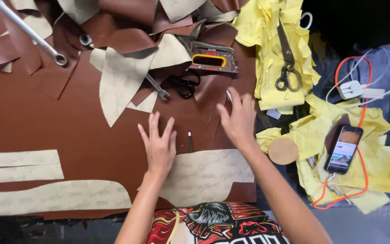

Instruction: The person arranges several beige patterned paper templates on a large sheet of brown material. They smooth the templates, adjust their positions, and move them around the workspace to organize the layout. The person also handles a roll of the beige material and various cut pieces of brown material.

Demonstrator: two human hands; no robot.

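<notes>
bare leather sheet [46,117] left, scraps [127,40] beyond

A wide tabletop [32,117] fills most of the view, its surface covered in brown leather-like sheeting under even, bright light. Off its right edge the space drops into deep shadow at the top, with a grey ribbed floor [375,221] showing lower down.

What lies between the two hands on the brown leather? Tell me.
In the head view, a thin dark pen lies on the brown leather between the left hand and right hand.
</notes>
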